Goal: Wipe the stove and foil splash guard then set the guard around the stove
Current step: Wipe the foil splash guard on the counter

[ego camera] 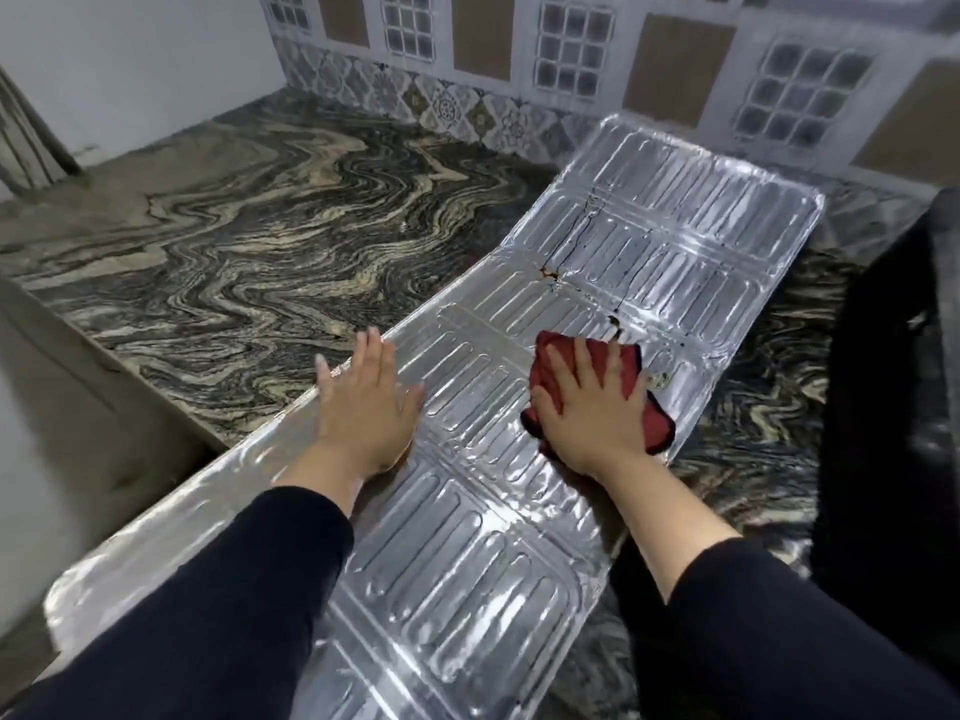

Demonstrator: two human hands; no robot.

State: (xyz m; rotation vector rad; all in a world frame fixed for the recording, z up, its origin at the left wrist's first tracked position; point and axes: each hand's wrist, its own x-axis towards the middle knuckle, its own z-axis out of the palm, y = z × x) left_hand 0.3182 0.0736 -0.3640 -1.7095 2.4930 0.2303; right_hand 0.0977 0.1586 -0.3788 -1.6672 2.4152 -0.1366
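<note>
1. Flatly, the right hand (589, 407) presses down with fingers spread on a red cloth (652, 428), which is bunched under the palm; most of the cloth is hidden by the hand.
2. The cloth lies on the foil splash guard (649, 252), near its right edge, just beside small dark tears in the foil at a fold line.
3. The left hand (369, 407) rests palm down with fingers open and loosely together on the guard's left edge, holding nothing.
4. Both forearms wear dark sleeves (218, 605), which cover much of the guard's near panel.
5. The guard lies unfolded and flat along the tabletop (234, 241), running from the near left toward the far right; its far panel curves slightly up near the tiled wall (571, 59).
6. A dark bulky shape (898, 407) at the right edge is cut off and blurred; I cannot tell whether it is the stove.
7. The guard's near end runs out of the picture.
</note>
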